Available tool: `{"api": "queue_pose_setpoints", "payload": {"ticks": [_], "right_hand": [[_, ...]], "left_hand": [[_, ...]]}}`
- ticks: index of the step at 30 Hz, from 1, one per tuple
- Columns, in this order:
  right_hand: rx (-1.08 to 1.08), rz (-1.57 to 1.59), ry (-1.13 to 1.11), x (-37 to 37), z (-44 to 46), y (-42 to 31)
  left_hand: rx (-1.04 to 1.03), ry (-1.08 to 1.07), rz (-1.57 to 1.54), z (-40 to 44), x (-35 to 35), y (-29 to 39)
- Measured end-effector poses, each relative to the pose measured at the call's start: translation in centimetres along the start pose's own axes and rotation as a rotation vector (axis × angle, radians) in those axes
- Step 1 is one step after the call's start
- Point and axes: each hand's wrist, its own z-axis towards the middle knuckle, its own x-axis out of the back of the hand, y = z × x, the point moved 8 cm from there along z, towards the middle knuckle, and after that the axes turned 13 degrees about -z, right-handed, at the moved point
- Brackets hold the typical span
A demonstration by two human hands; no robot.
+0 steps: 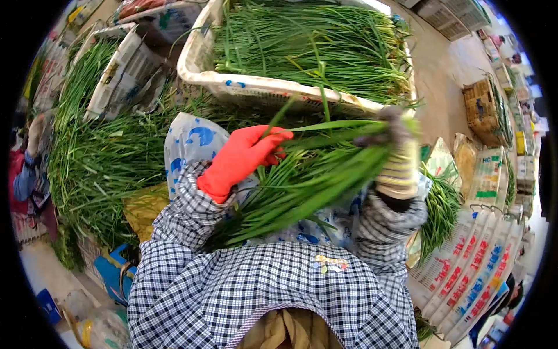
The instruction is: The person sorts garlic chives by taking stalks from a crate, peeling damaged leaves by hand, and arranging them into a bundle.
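Observation:
My right hand (399, 157), in a dark-palmed work glove with a striped cuff, is closed round the root end of a bunch of garlic chives (314, 186). Their long green leaves slope down to the left across my lap, over a plastic apron with blue prints. My left hand (247, 158), in a red rubber glove, has its fingers curled in a pinch on a few chive leaves at the bunch's upper side. Motion smears my right fingers slightly.
A white crate (203, 78) packed with chives stands ahead. A large heap of loose chives (110, 174) lies at the left, beside another white crate (119, 75). On the right are more chives (439, 209), stacked printed white boxes (471, 262) and a brown basket (487, 110).

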Motion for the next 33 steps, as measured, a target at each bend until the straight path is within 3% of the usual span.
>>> {"api": "queue_pose_setpoints", "payload": {"ticks": [1, 2, 3, 4, 6, 7, 8, 10, 12, 14, 15, 16, 17, 20, 22, 24, 25, 27, 28, 29, 31, 32, 33], "right_hand": [[0.127, 0.123, -0.047, 2.2, -1.0, -3.0], [0.094, 0.319, 0.201, 7.5, -0.9, -2.6], [0.15, 0.509, -0.019, 8.8, -0.8, -6.0], [0.163, 0.681, -0.249, 10.2, -1.1, -9.4], [0.458, 0.141, 0.134, 17.0, -1.9, -14.9], [0.492, 0.261, -0.001, 17.9, -2.2, -16.6], [0.396, 0.378, -0.106, 18.8, -2.3, -17.8], [0.501, 0.116, -0.025, 18.3, -3.2, -19.8], [0.631, -0.314, 0.092, 15.0, -3.5, -20.7], [0.784, -0.764, 0.076, 8.4, -3.3, -20.4], [0.904, -0.962, 0.037, 4.5, -3.5, -19.8], [1.036, -1.098, -0.025, 1.1, -3.7, -19.0], [1.163, -1.195, -0.089, -2.1, -4.1, -17.8], [1.441, -1.303, -0.255, -8.7, -6.0, -12.6], [1.567, -1.262, -0.377, -11.4, -7.9, -7.1], [1.668, -1.16, -0.497, -12.6, -10.7, -1.1], [1.575, -1.184, -0.634, -13.0, -11.4, 1.4], [1.554, -1.057, -0.642, -13.3, -13.3, 3.5], [1.511, -0.958, -0.635, -13.4, -14.0, 4.1], [1.557, -1.066, -0.721, -14.1, -14.9, 6.5], [1.652, -0.983, -0.624, -14.2, -15.6, 2.8], [1.651, -0.986, -0.618, -14.2, -15.7, 4.2], [1.749, -1.208, -0.737, -14.9, -16.5, 8.6]], "left_hand": [[-0.017, -0.057, -0.048, 0.2, -0.1, -0.6], [-0.03, -0.117, -0.098, 0.3, -0.1, -0.9], [0.104, -0.232, 0.182, 0.0, -0.1, -1.1], [0.098, -0.256, 0.18, -0.1, 0.2, -1.8], [-0.394, -0.134, 0.83, -0.5, 0.6, -0.6], [-0.352, -0.111, 0.771, -0.4, 1.1, 0.0], [-0.359, -0.109, 0.769, -0.1, 1.1, 0.7], [-0.554, 0.138, 0.743, -0.5, 2.4, 4.5], [-0.558, 0.233, 0.538, -1.2, 2.7, 7.2], [-0.375, -0.025, 0.096, -0.6, 1.3, 6.6], [-0.381, -0.024, 0.103, -1.0, 0.4, 7.2], [-0.249, -0.302, -0.197, -1.8, -2.8, 6.8], [-0.104, -0.578, -0.494, -3.0, -6.0, 6.6], [0.061, -0.773, -0.995, -3.2, -10.2, 3.9], [0.046, -0.529, -1.218, -1.6, -10.2, 1.6], [0.162, -0.52, -1.263, -1.0, -9.4, -1.8], [0.28, -0.512, -1.309, -0.8, -9.0, -3.9], [0.523, -0.486, -1.395, -0.8, -8.8, -6.9], [0.533, -0.483, -1.393, -0.7, -8.8, -7.1], [0.529, -0.496, -1.332, -0.6, -9.0, -7.3], [0.47, -0.493, -1.266, -0.2, -9.4, -6.9], [0.474, -0.496, -1.261, -0.1, -9.5, -6.8], [0.459, -0.51, -1.223, 0.1, -9.5, -6.7]]}}
